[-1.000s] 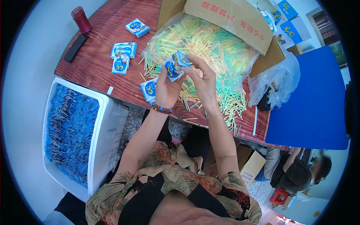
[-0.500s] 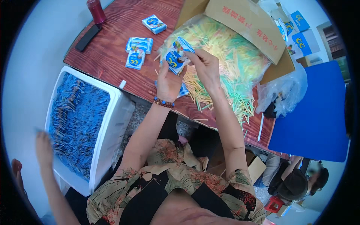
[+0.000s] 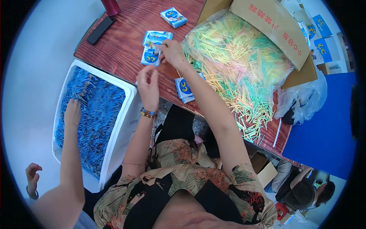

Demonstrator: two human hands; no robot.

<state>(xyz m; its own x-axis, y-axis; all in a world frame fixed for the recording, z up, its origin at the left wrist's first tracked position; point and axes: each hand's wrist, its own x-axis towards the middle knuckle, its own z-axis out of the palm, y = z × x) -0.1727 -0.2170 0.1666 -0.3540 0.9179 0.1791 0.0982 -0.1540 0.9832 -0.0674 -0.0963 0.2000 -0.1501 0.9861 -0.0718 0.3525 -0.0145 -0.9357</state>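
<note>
My right hand (image 3: 173,54) reaches over the table, its fingers closed at the edge of a small blue-and-white packet (image 3: 150,58) in a small pile. Under that packet's far end lies another blue-and-white packet (image 3: 163,35). My left hand (image 3: 148,83), with a beaded bracelet at the wrist, hovers by the table's near edge. Its fingers are apart and it holds nothing. A single packet (image 3: 184,90) lies below my right forearm, and a further packet (image 3: 174,17) sits farther back.
Pastel sticks (image 3: 232,53) spill from a clear bag in a cardboard box (image 3: 272,26). At left, another person's hand (image 3: 72,113) reaches into a white foam box (image 3: 131,95) of tightly packed blue things. A black oblong (image 3: 101,30) and a red cylinder (image 3: 110,7) stand at the back left.
The packet held between both hands has gone to the pile with my right hand. My left hand has let go and drawn back. The other person's hand has moved into the foam box.
</note>
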